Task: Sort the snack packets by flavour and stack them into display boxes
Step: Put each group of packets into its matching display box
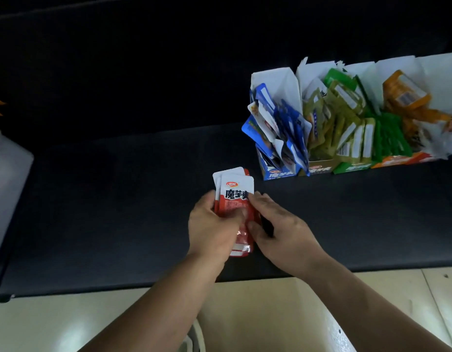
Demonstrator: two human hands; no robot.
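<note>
Nearest the camera, two bare forearms reach forward over a pale tiled floor [270, 313] and across the near edge of a black table [118, 199]. The left hand [214, 224] grips a bundle of red packets [236, 191]. Its thumb lies across the front packet and its fingers curl round the bundle's left edge. The right hand [278, 229] meets the same bundle from the other side and pinches its right edge, with one fingertip on the white upper part of the front packet and the thumb lower down against the red part. The bundle stands roughly upright between the two hands, just above the table, fanned a little so that the white tops of the packets behind show to the left of the front one. The front packet carries black lettering.

Beyond the grip and off to its right, four display boxes stand side by side on the table. The blue box [278, 171] is closest to the hands, and blue packets [278, 123] lean untidily in it. Next to it on the right stands an olive box [318, 170] holding olive packets [329, 118]. Then comes a green box [351, 167] with green packets [390, 138]. Farthest right is an orange box [397, 161] with orange packets [407, 97]. White flaps rise behind all four.

Well to the left of the grip, a white container [9, 174] stands at the table's edge.
</note>
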